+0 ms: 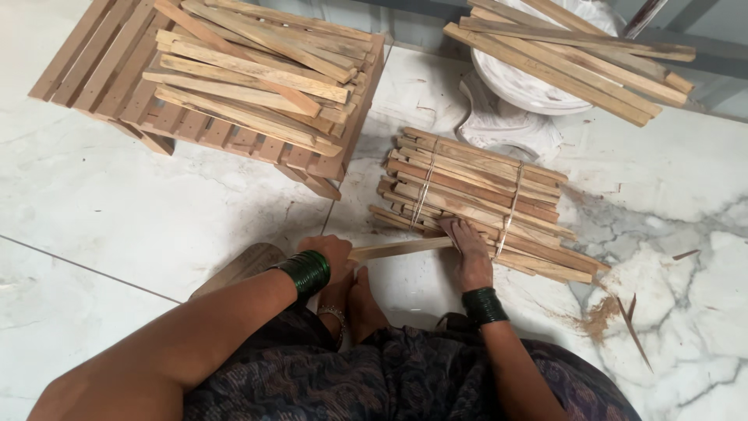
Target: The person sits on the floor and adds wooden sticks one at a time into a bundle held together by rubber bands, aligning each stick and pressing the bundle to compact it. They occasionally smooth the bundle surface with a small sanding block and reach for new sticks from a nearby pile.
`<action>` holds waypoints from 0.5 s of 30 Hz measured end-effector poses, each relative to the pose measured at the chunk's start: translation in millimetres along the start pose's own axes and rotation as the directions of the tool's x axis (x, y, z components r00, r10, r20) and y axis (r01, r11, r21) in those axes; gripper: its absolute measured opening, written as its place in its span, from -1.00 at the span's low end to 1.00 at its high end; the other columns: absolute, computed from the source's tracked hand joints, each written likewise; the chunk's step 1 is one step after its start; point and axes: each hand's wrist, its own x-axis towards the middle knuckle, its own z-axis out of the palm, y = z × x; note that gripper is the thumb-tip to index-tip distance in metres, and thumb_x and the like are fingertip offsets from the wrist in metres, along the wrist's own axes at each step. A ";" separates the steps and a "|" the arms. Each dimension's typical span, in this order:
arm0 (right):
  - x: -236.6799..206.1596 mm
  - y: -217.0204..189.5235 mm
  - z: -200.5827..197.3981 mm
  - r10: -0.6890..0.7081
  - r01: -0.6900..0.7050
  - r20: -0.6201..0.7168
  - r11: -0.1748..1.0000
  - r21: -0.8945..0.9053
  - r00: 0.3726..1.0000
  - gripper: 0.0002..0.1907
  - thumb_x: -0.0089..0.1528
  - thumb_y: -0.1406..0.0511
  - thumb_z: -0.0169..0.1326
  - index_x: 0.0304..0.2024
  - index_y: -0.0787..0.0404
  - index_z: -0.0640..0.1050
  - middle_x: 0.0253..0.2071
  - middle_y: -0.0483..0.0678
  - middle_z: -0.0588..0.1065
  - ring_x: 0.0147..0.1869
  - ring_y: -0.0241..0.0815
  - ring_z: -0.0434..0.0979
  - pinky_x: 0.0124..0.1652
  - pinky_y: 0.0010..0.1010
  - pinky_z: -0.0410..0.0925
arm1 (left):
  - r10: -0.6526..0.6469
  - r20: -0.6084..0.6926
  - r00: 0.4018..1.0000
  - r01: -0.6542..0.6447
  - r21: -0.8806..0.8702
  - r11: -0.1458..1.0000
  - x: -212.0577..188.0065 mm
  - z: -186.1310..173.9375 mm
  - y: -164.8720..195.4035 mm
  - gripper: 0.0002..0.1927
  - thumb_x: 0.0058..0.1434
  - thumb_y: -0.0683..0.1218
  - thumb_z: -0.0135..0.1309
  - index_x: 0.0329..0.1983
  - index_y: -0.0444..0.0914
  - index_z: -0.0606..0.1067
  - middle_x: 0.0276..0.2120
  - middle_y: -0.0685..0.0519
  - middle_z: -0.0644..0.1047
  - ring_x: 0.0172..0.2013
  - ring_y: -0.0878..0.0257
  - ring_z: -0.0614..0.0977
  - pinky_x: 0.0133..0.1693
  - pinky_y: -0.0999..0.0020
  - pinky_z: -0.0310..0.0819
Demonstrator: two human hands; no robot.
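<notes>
Head view: my left hand [333,251] grips one thin, stiff, light wooden strip [401,249] at its end, my right hand [470,253] lies open, pressing the tied bundle [475,199].

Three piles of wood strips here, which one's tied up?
The bundle on the floor under the right hand, bound by two loops of string. The pile on the slatted wooden stool and the one on the white pedestal lie loose.

Pale tan wooden slats [467,191], dark green bangles [308,271] — glossy, white grey-veined marble floor [117,210], dark patterned skirt [374,382].
</notes>
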 end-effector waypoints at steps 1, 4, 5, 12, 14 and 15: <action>0.3 2.4 -0.8 0.005 -0.005 0.008 0.999 -0.033 1.000 -0.39 0.16 0.53 0.05 0.30 0.25 0.44 0.32 0.20 0.42 0.48 0.15 0.29 0.45 -0.08 0.09 | -0.003 0.002 1.000 0.003 0.012 1.000 0.6 -0.4 -0.6 -0.56 0.38 0.22 -0.06 0.07 -0.15 0.55 -0.07 -0.07 0.62 -0.03 0.01 0.66 -0.01 0.05 0.55; -9.2 -9.8 3.9 -0.075 0.075 -0.013 0.997 0.020 0.997 -0.43 0.21 0.47 0.08 0.30 0.21 0.44 0.32 0.21 0.41 0.49 0.13 0.28 0.45 -0.07 0.07 | 0.006 -0.002 1.000 -0.006 0.050 0.999 4.6 -0.7 -2.9 -0.55 0.39 0.22 -0.08 0.08 -0.17 0.53 -0.06 -0.07 0.63 -0.03 0.01 0.67 -0.01 0.04 0.56; -14.1 -17.4 6.7 -0.118 0.120 -0.025 0.991 0.066 0.993 -0.47 0.24 0.42 0.13 0.28 0.18 0.45 0.32 0.20 0.40 0.48 0.12 0.28 0.45 -0.05 0.06 | 0.009 -0.008 1.000 -0.009 0.053 0.999 4.8 0.7 -3.9 -0.55 0.39 0.22 -0.08 0.08 -0.17 0.53 -0.06 -0.06 0.63 -0.02 0.01 0.66 -0.01 0.02 0.54; -5.6 -6.6 3.7 -0.055 0.054 -0.019 0.998 -0.029 0.998 -0.39 0.21 0.55 0.01 0.32 0.11 0.44 0.32 0.15 0.43 0.48 0.06 0.33 0.49 -0.11 0.14 | 0.001 0.014 1.000 -0.001 0.012 1.000 6.6 8.0 -1.7 -0.55 0.39 0.22 -0.06 0.09 -0.18 0.50 -0.04 -0.09 0.60 -0.01 -0.03 0.65 -0.01 0.01 0.55; 2.7 4.9 -3.4 0.032 -0.031 0.006 0.996 -0.085 0.999 -0.30 0.09 0.60 -0.03 0.32 0.24 0.42 0.32 0.25 0.41 0.48 0.20 0.28 0.41 -0.07 0.15 | 0.019 -0.055 0.998 -0.019 0.014 1.000 8.0 6.5 -1.5 -0.54 0.38 0.20 -0.03 0.14 -0.19 0.48 -0.05 -0.11 0.61 -0.02 -0.03 0.66 -0.03 0.03 0.56; 2.8 6.7 -5.2 0.034 -0.033 0.007 0.997 -0.069 0.999 -0.28 0.07 0.61 -0.04 0.31 0.26 0.43 0.30 0.26 0.42 0.46 0.21 0.28 0.39 -0.06 0.16 | 0.031 -0.085 0.996 -0.030 0.015 0.999 8.3 6.0 -1.7 -0.53 0.37 0.19 -0.01 0.16 -0.20 0.47 -0.06 -0.12 0.62 -0.02 -0.04 0.66 -0.03 0.05 0.56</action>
